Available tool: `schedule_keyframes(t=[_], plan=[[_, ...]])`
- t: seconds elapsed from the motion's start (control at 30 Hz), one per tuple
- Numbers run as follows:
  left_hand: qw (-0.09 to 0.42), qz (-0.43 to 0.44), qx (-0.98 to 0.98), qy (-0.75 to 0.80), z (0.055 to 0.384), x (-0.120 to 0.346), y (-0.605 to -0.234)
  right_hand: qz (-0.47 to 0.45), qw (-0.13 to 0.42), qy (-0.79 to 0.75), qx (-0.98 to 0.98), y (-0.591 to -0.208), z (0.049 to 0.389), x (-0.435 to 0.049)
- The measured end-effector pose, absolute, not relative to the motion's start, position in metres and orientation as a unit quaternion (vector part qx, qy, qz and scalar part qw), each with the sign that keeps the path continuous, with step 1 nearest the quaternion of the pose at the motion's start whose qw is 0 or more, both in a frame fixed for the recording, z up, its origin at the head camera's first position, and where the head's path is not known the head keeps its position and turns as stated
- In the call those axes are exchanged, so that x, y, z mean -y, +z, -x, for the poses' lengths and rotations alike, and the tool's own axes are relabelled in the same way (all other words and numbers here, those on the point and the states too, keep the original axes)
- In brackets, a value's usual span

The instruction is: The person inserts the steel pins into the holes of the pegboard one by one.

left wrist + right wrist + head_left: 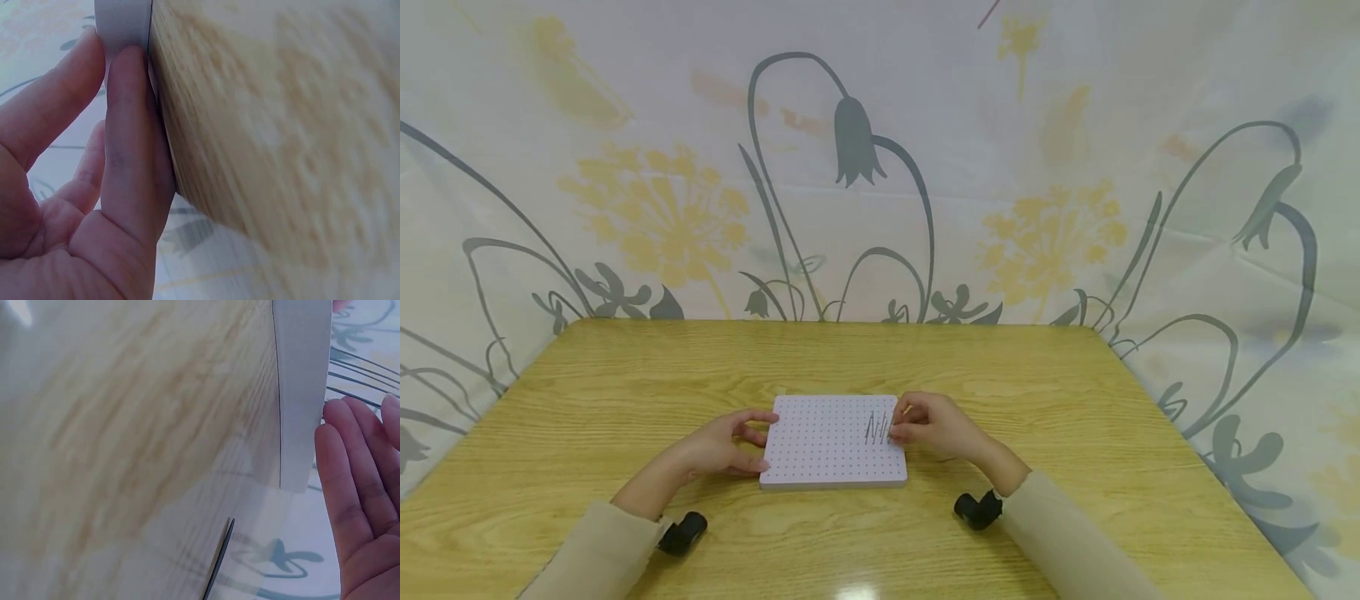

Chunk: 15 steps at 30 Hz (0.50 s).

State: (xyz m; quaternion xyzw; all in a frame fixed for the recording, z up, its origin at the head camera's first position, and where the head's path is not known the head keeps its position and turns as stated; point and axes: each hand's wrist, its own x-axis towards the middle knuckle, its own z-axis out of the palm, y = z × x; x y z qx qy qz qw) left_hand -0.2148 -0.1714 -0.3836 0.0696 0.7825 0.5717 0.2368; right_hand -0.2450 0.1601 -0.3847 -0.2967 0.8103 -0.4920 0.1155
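Observation:
A white pegboard (820, 446) with rows of small holes lies flat on the table. Toward its right side stand several thin dark metal pins (871, 427), some of them leaning. My right hand (936, 423) is at the board's right edge, thumb and index fingertips pinching the rightmost pin; its lower end is hard to make out. In the right wrist view the pins (356, 364) project beyond the board's pale side (303, 394). On the left, my left hand (722, 443) rests spread fingers and thumb against the board's edge. Its fingers (128, 112) look fairly straight in the left wrist view.
A thin, dark, pointed object (219, 559) lies on the wood-grain table (647, 375) near the right hand; its kind is unclear. A flower-printed cloth (962, 167) hangs behind the table. Black wrist cameras (683, 533) sit by the beige sleeves.

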Motion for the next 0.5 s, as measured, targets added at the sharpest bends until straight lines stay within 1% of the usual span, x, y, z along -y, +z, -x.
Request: schedule_keyframes(t=[0.23, 0.5], plan=[[0.236, -0.069, -0.782, 0.572, 0.2146, 0.1705, -0.3830, 0.295, 0.081, -0.426, -0.851, -0.3840, 0.2439, -0.1588], [0.238, -0.075, -0.781, 0.573, 0.2148, 0.1708, -0.3823, 0.304, 0.072, -0.395, -0.864, -0.3833, 0.2420, -0.1597]])
